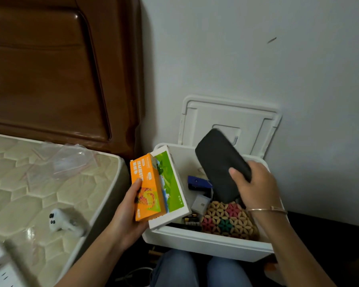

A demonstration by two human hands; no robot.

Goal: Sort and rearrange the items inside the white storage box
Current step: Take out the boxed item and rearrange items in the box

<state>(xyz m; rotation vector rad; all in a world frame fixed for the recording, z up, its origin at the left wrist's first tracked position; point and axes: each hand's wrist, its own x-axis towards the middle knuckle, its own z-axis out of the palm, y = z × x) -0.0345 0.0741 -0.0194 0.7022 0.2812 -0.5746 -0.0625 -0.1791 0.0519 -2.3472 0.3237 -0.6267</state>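
Your left hand point(131, 206) clamps the orange carton point(148, 189) and green box point(172, 183) upright, probably freeing space. Your right hand point(255, 183) grips the black case point(220, 164) over the white storage box point(205, 243).

Left hand point(131, 206) grips orange carton point(146, 189); right hand point(255, 183) grips black case point(220, 164) over white box point(205, 241).

The white storage box point(205, 243) stands open, its lid point(226, 121) tipped up against the wall. At its left rim, the left hand point(131, 206) grips a flat orange carton point(147, 189) together with a white-edged green box point(171, 183), both tilted. The right hand point(255, 183) holds a black oblong case point(220, 166) slanted above the box. Inside lie a blue stapler point(197, 182), a small grey box point(200, 204), batteries point(190, 219) and a beaded flower-pattern mat point(226, 220).
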